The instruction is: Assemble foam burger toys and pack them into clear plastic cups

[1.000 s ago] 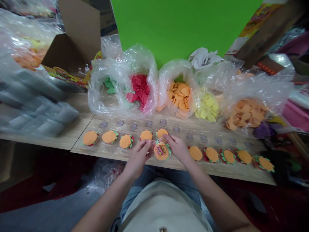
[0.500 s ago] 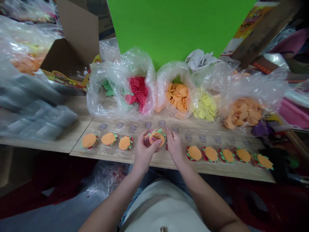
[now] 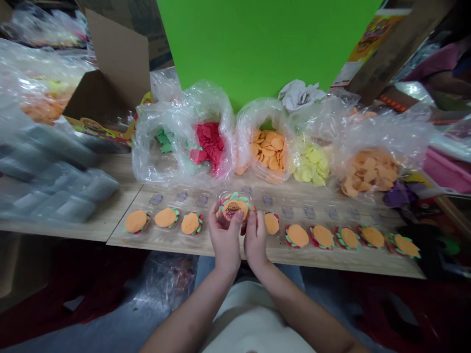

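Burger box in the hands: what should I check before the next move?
1. Left hand holding the box: ok.
2. Right hand gripping it too: cannot tell; it is right at the box's side.
3. Picture label facing up: ok.
4. Box snapped shut all round: cannot tell; the hands cover part of the edge.
5. Other burgers covered: not ok; their lids lie open on the table.

Head-worn camera: viewpoint above the front edge of the bench (image 3: pixel 279 251), facing forward and down, near left hand (image 3: pixel 226 244) and right hand (image 3: pixel 256 242).
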Demonstrator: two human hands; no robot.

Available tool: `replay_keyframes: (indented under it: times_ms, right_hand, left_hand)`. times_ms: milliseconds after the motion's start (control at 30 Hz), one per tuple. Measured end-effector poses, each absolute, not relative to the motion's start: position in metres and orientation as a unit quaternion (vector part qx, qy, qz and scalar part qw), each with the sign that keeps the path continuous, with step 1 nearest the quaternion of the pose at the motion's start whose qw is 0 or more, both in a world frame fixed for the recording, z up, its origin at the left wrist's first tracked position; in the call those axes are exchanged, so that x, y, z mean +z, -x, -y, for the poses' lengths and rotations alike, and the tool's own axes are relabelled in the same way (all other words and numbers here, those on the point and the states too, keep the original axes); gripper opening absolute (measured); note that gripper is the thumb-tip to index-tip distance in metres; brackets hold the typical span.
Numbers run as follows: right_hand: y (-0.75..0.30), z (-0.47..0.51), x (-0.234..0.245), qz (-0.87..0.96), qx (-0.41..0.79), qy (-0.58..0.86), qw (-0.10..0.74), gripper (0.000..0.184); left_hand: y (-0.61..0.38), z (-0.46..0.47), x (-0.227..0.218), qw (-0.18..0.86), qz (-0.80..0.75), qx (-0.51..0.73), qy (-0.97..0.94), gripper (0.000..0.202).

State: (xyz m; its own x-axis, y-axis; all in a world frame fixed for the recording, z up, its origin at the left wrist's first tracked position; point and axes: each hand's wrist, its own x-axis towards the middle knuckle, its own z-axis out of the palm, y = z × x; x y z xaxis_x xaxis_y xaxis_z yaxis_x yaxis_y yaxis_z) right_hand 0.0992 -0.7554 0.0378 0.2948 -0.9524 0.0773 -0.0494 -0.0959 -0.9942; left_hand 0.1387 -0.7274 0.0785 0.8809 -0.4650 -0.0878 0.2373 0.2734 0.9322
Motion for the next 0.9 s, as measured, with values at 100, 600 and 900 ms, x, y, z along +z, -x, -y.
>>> replay_keyframes:
  times_ms: [100,600,900]
  right_hand:
    - [-0.094,0.757,0.039,-0.384,-0.429,0.633,0.517,0.025]
    - [-0.075,0.778,0.063,-0.266,-0.295,0.681,0.615,0.03]
    - [-0.024,0.773,0.048,-0.326,-0.159,0.586,0.725,0.035]
  left_hand:
    - [-0.133,0.722,0.082,0.797,0.081,-0.24,-0.549,0.049]
    - [-0.182,0.687,0.087,0.727,0.14,-0.45,-0.5,0.056]
    - [-0.12,0.664,0.062,0.733,0.099,-0.439,-0.51,0.05]
